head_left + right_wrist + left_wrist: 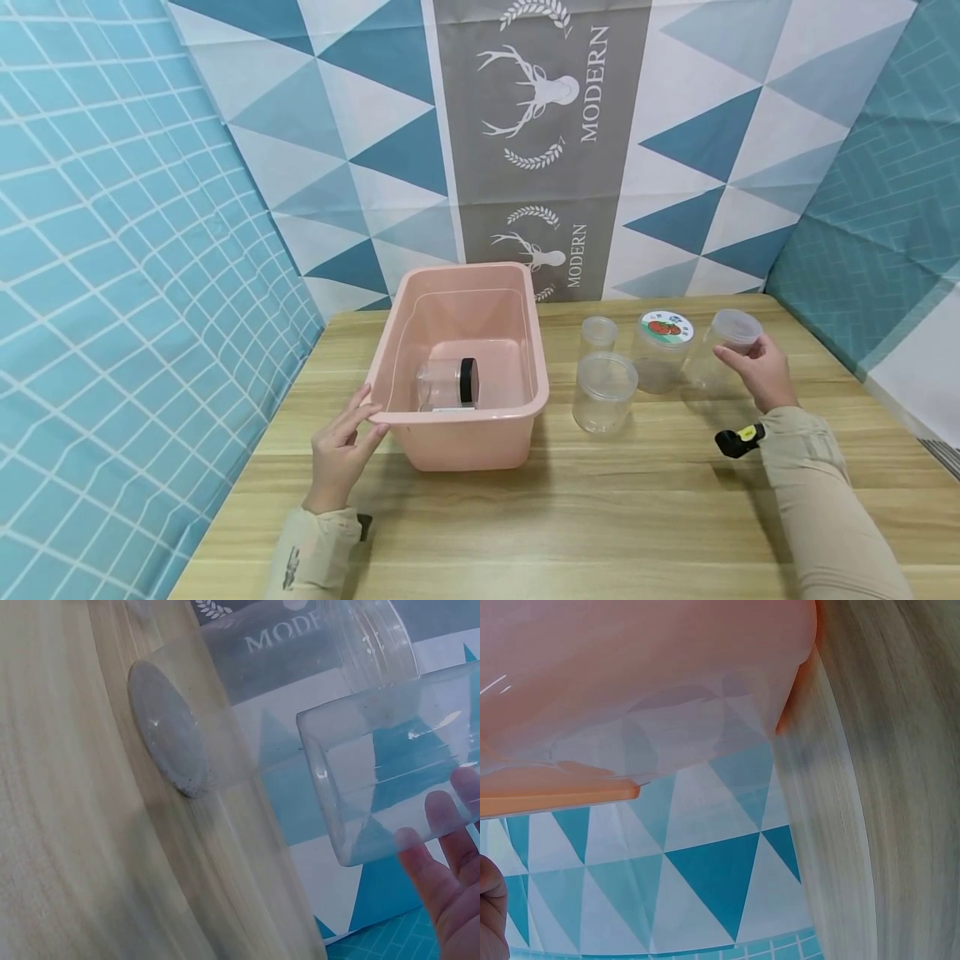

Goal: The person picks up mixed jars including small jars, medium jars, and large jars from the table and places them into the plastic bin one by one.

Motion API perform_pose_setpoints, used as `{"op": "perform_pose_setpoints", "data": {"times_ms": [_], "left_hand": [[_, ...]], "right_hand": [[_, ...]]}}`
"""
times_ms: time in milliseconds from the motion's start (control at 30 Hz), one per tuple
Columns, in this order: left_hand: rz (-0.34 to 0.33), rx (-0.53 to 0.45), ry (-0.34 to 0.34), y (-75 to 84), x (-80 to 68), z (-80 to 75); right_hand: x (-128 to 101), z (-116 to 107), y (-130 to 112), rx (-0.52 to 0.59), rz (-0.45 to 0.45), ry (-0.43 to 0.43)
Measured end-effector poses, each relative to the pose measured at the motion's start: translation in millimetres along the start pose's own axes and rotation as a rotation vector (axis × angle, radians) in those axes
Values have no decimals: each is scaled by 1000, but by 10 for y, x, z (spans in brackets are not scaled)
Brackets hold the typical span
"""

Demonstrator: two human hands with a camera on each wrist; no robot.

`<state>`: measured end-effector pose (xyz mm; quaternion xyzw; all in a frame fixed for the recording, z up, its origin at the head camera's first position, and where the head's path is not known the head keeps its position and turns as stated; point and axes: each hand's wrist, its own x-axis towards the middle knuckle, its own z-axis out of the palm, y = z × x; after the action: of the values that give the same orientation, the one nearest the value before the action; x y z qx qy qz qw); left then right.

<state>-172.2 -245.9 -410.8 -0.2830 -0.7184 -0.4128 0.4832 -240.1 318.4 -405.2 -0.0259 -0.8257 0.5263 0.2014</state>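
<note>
Right now the right hand (759, 372) has fingers and thumb curled round a clear lidded jar (722, 350), gripping it near the top; the right wrist view shows fingertips (431, 859) pressed on the jar wall (390, 765), seen through the plastic. Cannot tell whether the jar base is touching the table (525, 517) or just off it. The left hand (341, 454) has fingers extended, tips resting on the near left corner of the pink tub (465, 433), thumb against the rim; no curl round anything. Left wrist view shows only the tub underside (630, 675), a sliver of finger at the lower left edge, and blurred table. Relative to the tub: the held jar is well to its right, farthest of the jar group. Just left of the held jar stands a jar with a printed label lid (663, 350). Left of that, nearer the tub, a small open jar (598, 333) at the back and a larger open jar (604, 392) in front, both upright, close to the tub's right wall but not touching. Inside the tub, a clear jar with black lid (448, 384) lies on its side against the near wall. Behind the tub, a patterned backdrop (540, 142) with deer print.
</note>
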Motion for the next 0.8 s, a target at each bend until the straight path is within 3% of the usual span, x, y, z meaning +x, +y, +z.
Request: {"op": "perform_pose_setpoints", "data": {"times_ms": [800], "left_hand": [[8, -22, -5, -19, -8, 5]], "right_hand": [[12, 51, -189, 103, -89, 103]]}}
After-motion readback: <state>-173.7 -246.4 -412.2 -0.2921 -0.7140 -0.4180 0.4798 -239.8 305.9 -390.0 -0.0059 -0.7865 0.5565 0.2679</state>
